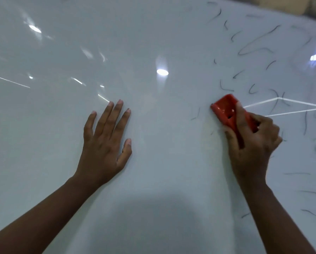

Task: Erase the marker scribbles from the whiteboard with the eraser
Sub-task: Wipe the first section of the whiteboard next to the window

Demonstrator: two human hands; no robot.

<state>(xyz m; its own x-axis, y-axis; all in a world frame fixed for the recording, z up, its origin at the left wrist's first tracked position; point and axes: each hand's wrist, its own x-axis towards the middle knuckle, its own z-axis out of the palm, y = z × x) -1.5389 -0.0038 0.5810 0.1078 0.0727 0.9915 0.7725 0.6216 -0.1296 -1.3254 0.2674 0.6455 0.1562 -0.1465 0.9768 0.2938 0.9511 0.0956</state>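
A glossy whiteboard fills nearly the whole view. Dark marker scribbles are scattered over its right part, from the top edge down to the lower right. My right hand grips a red eraser, fingers curled round its back, and holds it against the board at the left border of the scribbled area. A few faint strokes lie just left of the eraser. My left hand rests flat on the bare board at centre left, fingers straight and spread.
Bright ceiling-light reflections glare on the board's surface. A strip of the room shows beyond the board's top right edge. The left and middle of the board carry no marks.
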